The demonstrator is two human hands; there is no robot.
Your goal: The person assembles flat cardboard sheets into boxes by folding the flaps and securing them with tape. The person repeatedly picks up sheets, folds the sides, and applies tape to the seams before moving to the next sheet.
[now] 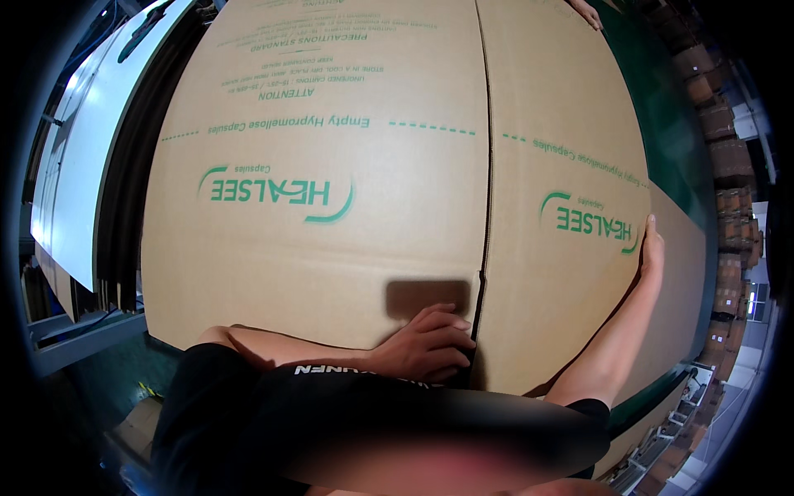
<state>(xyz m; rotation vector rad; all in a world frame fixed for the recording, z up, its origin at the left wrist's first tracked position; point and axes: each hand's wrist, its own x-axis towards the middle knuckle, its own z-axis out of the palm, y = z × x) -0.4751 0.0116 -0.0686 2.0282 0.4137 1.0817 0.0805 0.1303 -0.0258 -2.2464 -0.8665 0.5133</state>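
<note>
A large flat brown cardboard carton (331,256) with green printing spreads out before me. A dark seam runs from its far edge to a slot near my body, dividing it into a wide left panel and a narrower right panel (546,306). My left hand (426,343) rests palm down on the wide panel, fingers apart and slightly bent, tips at the slot. At the carton's right edge lies my right hand (652,248), seen side-on with fingers extended along the edge; part of it is hidden. Just beyond my left hand a dark rounded shadow falls on the cardboard.
Another person's hand (585,12) touches the carton's far right corner. To the left stands a white panel (78,174) beside dark stacked edges. More cardboard (682,256) shows at the right, beside a green surface (662,107). Stacked brown boxes (732,207) line the far right.
</note>
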